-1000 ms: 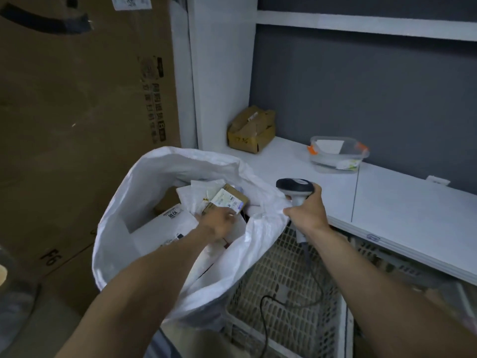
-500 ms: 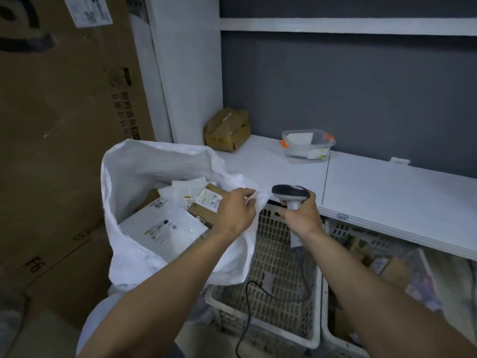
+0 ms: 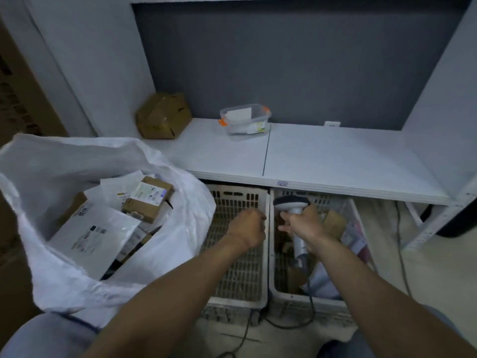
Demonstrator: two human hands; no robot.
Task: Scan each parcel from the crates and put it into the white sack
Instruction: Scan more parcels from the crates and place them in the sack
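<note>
The sack (image 3: 51, 161) is looking like thin, shiny, crinkly woven plastic. The boxes (image 3: 148, 200) inside are showing dull brown cardboard with paper labels. The two crates (image 3: 240, 257) are looking like hard, dull plastic full of holes. The shelf (image 3: 322, 156) is looking smooth and matt white.

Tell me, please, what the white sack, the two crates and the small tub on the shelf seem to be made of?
White sack: thin, faintly glossy plastic, probably woven; it crumples and light shows through.
Left crate and right crate: rigid off-white moulded plastic, slotted, matte and scuffed.
Small tub: clear hard plastic with orange clips; paper inside shows through.
</note>
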